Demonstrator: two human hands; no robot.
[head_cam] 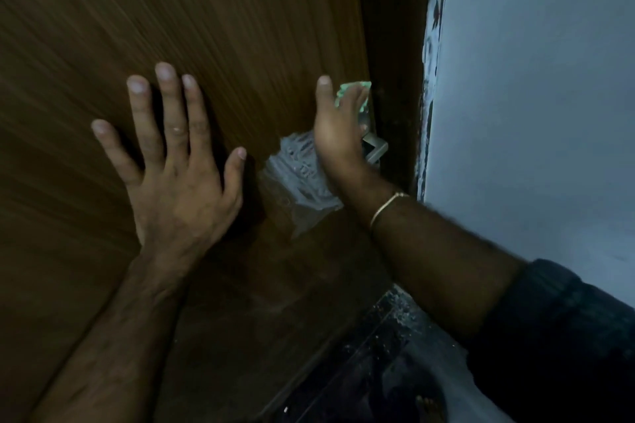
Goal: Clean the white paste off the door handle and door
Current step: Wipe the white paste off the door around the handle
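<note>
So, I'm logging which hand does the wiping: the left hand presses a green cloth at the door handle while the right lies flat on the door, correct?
No, swapped. The head view shows the right hand with the green cloth at the door handle; the left hand lies flat on the door.

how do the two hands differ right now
The left hand is empty, with fingers spread and palm flat on the brown door; the right hand presses a green cloth near the door handle. The left hand shows its back to the camera; the right hand is seen edge-on. The left hand wears a ring; the right wrist wears a thin bangle. Both touch the same door, beside the white paste.
</note>
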